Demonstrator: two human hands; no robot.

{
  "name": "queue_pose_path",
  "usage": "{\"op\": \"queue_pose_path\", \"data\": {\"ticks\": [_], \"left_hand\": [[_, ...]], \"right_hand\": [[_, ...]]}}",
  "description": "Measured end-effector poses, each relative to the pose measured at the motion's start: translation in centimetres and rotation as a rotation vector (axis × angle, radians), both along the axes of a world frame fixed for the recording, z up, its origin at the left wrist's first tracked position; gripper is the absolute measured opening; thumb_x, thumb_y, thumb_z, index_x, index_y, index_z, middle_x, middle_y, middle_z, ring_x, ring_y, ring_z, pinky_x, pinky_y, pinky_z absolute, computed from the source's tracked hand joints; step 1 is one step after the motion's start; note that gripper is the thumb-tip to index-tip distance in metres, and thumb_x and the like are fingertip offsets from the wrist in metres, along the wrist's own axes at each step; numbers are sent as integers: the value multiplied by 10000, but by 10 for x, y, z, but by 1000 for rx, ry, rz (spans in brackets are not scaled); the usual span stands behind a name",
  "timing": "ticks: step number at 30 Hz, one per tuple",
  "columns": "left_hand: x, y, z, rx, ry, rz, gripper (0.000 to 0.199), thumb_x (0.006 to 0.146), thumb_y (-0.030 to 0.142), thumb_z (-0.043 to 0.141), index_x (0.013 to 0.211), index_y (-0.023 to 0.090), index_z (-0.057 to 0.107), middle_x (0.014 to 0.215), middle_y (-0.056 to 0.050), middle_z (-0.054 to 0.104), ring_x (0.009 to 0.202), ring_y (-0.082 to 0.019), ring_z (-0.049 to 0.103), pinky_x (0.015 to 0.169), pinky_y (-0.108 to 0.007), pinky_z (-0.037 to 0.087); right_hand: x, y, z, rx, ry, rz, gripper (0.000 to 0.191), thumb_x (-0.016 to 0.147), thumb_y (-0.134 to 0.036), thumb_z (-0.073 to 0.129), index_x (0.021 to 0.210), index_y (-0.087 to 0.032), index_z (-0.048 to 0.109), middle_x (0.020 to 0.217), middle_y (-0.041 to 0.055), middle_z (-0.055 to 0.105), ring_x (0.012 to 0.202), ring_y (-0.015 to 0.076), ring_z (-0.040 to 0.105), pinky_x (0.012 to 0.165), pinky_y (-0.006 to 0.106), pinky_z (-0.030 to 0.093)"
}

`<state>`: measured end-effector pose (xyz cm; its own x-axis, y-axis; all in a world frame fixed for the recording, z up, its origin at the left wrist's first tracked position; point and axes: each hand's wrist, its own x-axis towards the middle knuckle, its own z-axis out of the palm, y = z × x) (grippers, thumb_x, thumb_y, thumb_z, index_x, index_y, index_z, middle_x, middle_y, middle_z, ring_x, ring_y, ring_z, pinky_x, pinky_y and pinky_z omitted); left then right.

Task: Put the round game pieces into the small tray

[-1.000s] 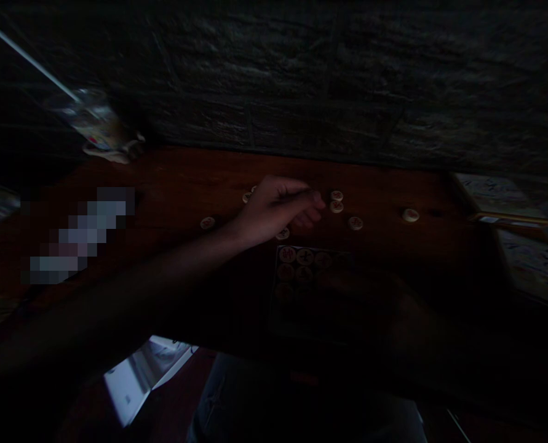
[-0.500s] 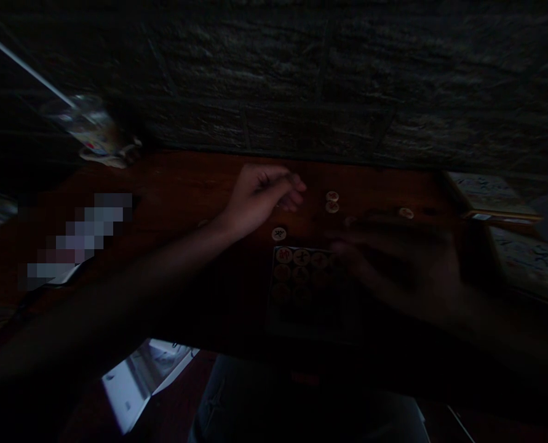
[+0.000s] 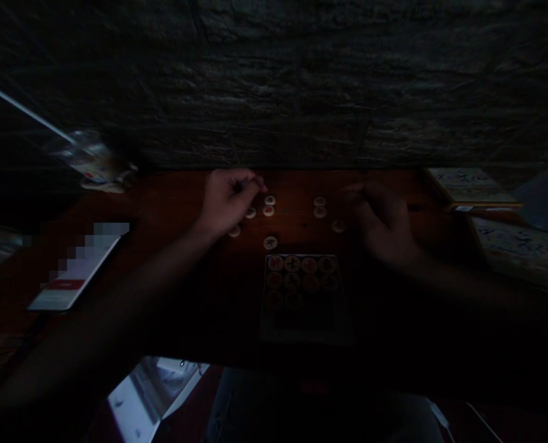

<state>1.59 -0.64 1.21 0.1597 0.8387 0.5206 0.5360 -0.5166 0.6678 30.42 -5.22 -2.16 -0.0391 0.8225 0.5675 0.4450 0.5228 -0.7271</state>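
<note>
In the dim head view, my left hand [image 3: 230, 200] hovers over the wooden table with its fingers curled and thumb against them. Beside its fingertips lie two round xiangqi pieces [image 3: 269, 210], and more pieces [image 3: 250, 213] show by its palm. My right hand [image 3: 384, 218] is bent with fingers drawn together, right of another pair of pieces [image 3: 320, 211] and a single piece [image 3: 339, 226]. What either hand holds, if anything, is hidden. Near me an open box [image 3: 342, 320] contains rows of red and black lettered pieces. A black-lettered piece [image 3: 270, 243] lies just beyond its far edge.
Two printed boxes [image 3: 472, 184] lie at the right. On the left are a phone-like flat device [image 3: 80, 277], partly blurred out, and a plastic cup with a straw [image 3: 91, 154]. A brick wall [image 3: 301, 92] borders the table's back. Below is a white open box [image 3: 138, 400].
My left hand has moved left, uncovering pieces by its fingertips. My right hand has moved away from the box, further up the table, revealing more of its rows. The view has shifted slightly.
</note>
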Motion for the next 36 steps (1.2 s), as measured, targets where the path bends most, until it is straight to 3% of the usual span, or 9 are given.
{"op": "queue_pose_path", "data": {"ticks": [6,13,18,24,31,36], "left_hand": [[-6,5,2,-11,11,14,214,925,275,651,756,218,769,601,20,636,558,-130,516,583,-280,367],[-15,16,-9,-50,129,-5,118,884,252,701,875,208,810,824,-35,802,717,-167,689,669,-282,486],[-14,10,-8,-159,314,-100,182,884,406,766,880,230,812,824,-46,812,671,-180,692,622,-293,458],[-11,3,-4,-105,581,-2,353,811,611,842,840,261,804,833,-50,806,700,-215,693,624,-302,383],[-7,3,-6,-110,517,-96,181,843,420,816,857,241,797,871,-36,813,731,-202,703,676,-302,432],[7,-11,-4,-121,333,-235,160,850,286,762,988,204,776,957,-35,830,839,-182,753,766,-282,530]], "right_hand": [[2,10,-2,-29,98,-74,268,1040,-430,579,895,-270,739,904,48,756,943,282,722,862,442,554],[2,14,-4,-72,144,-54,247,1020,-374,557,854,-269,707,885,50,732,888,258,699,822,431,527],[0,13,-1,-100,169,-27,250,999,-402,557,828,-267,680,850,42,722,851,250,688,792,422,520],[-1,13,0,-75,147,-24,235,993,-374,547,831,-279,689,858,39,728,859,246,689,797,417,523],[0,14,-3,-77,156,-24,208,983,-336,556,872,-264,716,933,46,763,915,245,711,851,426,549],[-3,6,0,-63,118,37,271,1030,-495,605,883,-287,697,970,44,780,941,251,734,836,419,583]]}}
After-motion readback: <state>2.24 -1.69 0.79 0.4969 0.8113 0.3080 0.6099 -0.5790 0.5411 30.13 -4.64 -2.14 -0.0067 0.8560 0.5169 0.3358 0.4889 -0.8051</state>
